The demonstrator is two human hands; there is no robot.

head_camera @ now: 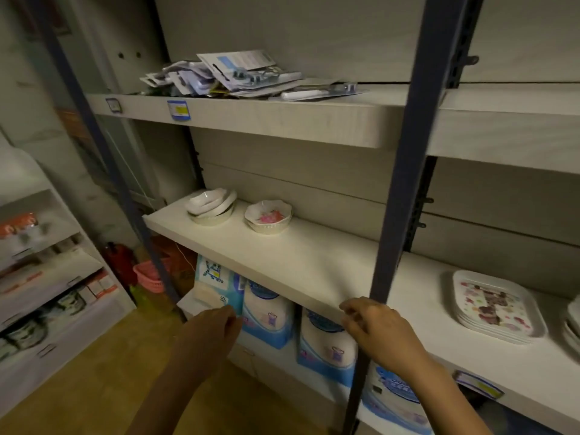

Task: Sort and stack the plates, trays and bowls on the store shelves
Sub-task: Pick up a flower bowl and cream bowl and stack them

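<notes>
Head view, dim, with motion blur at the left side.

Middle shelf (314,262) runs from centre left down to lower right. At its far left end sits a stack of white bowls (211,205), the top ones tilted and not nested flat. Just beside it, apart, stands a flowered bowl (268,216), upright, with a pink pattern inside; whether it is one bowl or two nested is hard to tell. Well apart at right is a stack of flowered trays (497,306), lying flat. A second stack (574,324) is cut off by the right edge, and its kind is unreadable.

Dark upright post (408,183) crosses the frame top to bottom and hides a strip of each shelf.

Top shelf: a loose heap of carded packets (238,76), contents not legible. The price label (178,110) on its lip is also unreadable.

Left hand (210,328), lower centre, reaches toward the blue-and-white packs (268,312) under the middle shelf. Its fingertips are blurred, so grip and contact cannot be told.

Right hand (373,328) is at the shelf's front lip beside the post, fingers loosely curled with nothing in them; contact with the lip is unclear.

Lower left: a pink basket (149,276) on the floor, partly behind another post. The goods on the neighbouring rack (47,277) are smeared.
</notes>
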